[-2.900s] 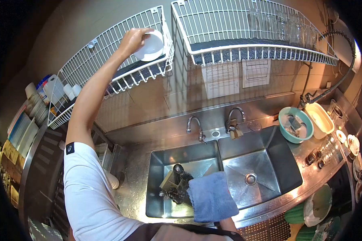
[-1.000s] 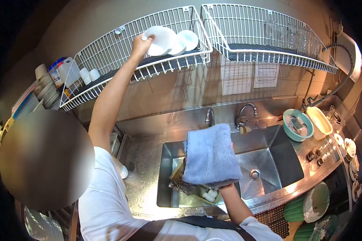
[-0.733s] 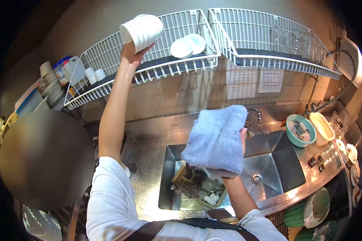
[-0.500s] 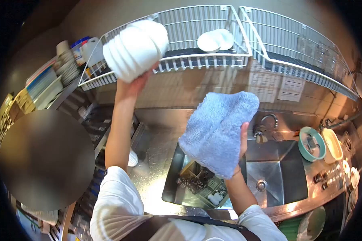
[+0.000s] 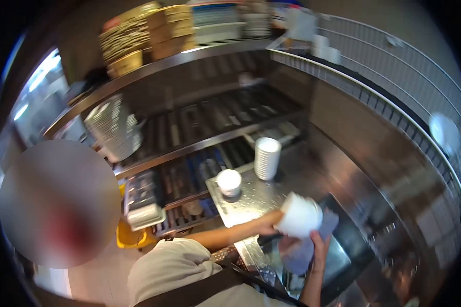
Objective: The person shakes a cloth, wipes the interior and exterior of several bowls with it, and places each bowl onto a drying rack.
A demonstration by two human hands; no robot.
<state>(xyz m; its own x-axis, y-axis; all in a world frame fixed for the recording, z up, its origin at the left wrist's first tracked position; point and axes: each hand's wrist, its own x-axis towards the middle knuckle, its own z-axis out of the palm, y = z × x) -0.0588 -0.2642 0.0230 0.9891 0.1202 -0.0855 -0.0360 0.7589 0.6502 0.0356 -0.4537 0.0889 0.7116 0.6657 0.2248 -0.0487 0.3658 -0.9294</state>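
Note:
Over the sink (image 5: 351, 253), my left hand (image 5: 267, 223) is closed on one end of a stack of white bowls (image 5: 298, 215). My right hand (image 5: 320, 246) grips a blue-grey cloth (image 5: 296, 255), with its fingers against the far end of that stack. The cloth hangs below the bowls, and part of it shows behind them. On the steel counter beyond my left hand stand a tall stack of white cups or bowls (image 5: 267, 159) and a shorter white stack (image 5: 229, 183).
A white wire rack (image 5: 374, 84) runs along the right wall, with white dishes (image 5: 444, 133) in it. Steel shelving (image 5: 189, 112) at the back holds yellow baskets (image 5: 176, 25) and trays. A yellow bin (image 5: 130, 235) stands on the floor at left.
My view has turned left toward the shelving. The bowl stack has come down from the wire rack to the sink, and my two hands, formerly apart, now meet around it with the cloth.

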